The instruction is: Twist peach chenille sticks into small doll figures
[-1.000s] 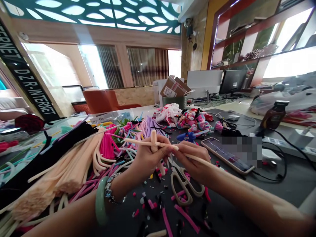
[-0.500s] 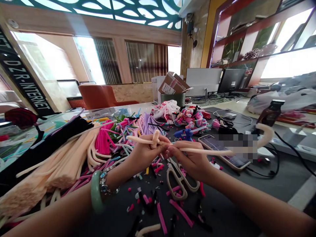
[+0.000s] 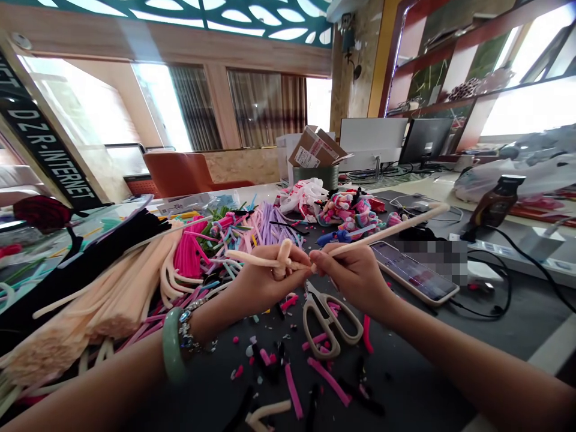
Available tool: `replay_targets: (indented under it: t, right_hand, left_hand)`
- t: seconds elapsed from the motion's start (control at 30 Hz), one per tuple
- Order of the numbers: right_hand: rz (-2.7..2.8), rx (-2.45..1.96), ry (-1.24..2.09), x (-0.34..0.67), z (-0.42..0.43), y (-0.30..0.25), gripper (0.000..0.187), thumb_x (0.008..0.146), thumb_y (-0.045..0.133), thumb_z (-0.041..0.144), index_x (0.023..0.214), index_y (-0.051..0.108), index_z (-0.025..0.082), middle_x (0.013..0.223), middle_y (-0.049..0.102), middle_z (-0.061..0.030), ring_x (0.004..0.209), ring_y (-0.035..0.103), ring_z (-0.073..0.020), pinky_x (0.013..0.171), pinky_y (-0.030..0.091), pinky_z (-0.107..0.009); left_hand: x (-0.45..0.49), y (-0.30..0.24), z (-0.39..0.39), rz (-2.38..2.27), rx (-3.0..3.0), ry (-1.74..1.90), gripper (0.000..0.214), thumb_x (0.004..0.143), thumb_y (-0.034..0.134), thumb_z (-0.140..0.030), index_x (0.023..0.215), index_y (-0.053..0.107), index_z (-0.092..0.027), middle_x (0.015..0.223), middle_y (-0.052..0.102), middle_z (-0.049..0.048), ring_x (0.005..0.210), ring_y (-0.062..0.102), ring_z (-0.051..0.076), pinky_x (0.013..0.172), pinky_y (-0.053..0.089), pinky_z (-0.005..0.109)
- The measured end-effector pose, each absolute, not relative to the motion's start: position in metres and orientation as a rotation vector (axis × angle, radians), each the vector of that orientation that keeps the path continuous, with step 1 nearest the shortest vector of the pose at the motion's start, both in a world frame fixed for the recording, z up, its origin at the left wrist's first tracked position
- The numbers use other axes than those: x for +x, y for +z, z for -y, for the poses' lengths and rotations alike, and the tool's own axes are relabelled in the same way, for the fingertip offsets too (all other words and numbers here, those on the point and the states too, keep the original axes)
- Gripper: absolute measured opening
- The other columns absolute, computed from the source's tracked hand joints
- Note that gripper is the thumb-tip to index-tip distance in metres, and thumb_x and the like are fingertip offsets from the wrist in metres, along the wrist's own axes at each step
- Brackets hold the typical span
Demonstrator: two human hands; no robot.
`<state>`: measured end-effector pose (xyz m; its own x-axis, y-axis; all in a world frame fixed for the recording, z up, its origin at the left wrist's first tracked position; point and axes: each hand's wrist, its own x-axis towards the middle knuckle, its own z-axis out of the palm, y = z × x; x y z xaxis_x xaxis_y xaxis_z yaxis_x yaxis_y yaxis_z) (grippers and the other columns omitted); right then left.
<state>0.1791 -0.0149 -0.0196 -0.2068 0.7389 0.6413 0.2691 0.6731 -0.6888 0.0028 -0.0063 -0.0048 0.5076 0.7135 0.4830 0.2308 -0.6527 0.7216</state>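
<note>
My left hand (image 3: 274,273) pinches a cream pipe cleaner (image 3: 254,258), whose knotted, crossed part stands up above the fingers and whose loose end points left. Right beside it, my right hand (image 3: 353,270) is closed on the long stretch of cream pipe cleaner (image 3: 396,228), which rises to the right and bends at its tip. The fingertips of both hands nearly meet; the join between them is mostly hidden. Just below the hands lie scissors (image 3: 330,324) with beige handles, their blades pointing up toward the fingers.
Cream pipe cleaner bundles (image 3: 121,282) fill the left, beside pink ones (image 3: 191,249) and lilac ones (image 3: 274,225). A blue glue gun (image 3: 335,237) and a phone (image 3: 411,273) lie behind my right hand. Cut scraps (image 3: 328,381) litter the dark mat. A brown bottle (image 3: 495,201) stands right.
The long pipe cleaner in my right hand has swung upward from near level to a slant, and its curled end has moved left. My left hand stays almost in place.
</note>
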Motion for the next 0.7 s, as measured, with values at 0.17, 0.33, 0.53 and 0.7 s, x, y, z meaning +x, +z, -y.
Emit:
replay_targets:
  t: [0.17,0.33,0.53,0.7]
  right_hand:
    - [1.692,-0.816,0.679,0.177,0.014,-0.019,0.04,0.084,0.057,0.039,0.053,0.057,0.013,0.052,0.05,0.0014,0.046,0.043,-0.0068,0.044,0.033,-0.02]
    - [1.62,-0.778,0.959,0.174,0.012,-0.022,0.043,0.083,0.056,0.044,0.052,0.053,0.014,0.046,0.044,0.0042,0.037,0.039,-0.0053,0.036,0.03,-0.018]
    - [1.529,-0.663,1.117,0.169,0.013,-0.03,0.033,0.082,0.058,0.041,0.063,0.059,0.014,0.056,0.05,0.0033,0.037,0.042,-0.0052,0.032,0.031,-0.017]
    - [1.567,-0.721,0.918,0.168,0.016,-0.033,0.027,0.084,0.057,0.037,0.07,0.062,0.014,0.046,0.044,0.0057,0.037,0.039,-0.0051,0.034,0.028,-0.017]
  left_hand:
    - [0.006,-0.009,0.009,-0.76,1.985,1.031,0.009,0.076,0.065,-0.023,0.08,0.062,-0.015,0.065,0.06,-0.0017,0.055,0.052,0.008,0.052,0.045,0.019]
    - [0.006,-0.015,0.008,-0.715,1.65,1.009,0.015,0.074,0.068,-0.025,0.08,0.058,-0.016,0.065,0.058,-0.0019,0.055,0.052,0.009,0.05,0.042,0.019]
    - [0.008,-0.015,0.007,-0.577,1.352,0.942,0.018,0.071,0.069,-0.026,0.075,0.056,-0.014,0.057,0.055,-0.0021,0.05,0.051,0.008,0.048,0.039,0.018]
    - [0.011,-0.012,0.008,-0.626,1.268,1.013,0.019,0.071,0.068,-0.026,0.075,0.054,-0.014,0.052,0.05,-0.0042,0.048,0.045,0.006,0.05,0.035,0.018]
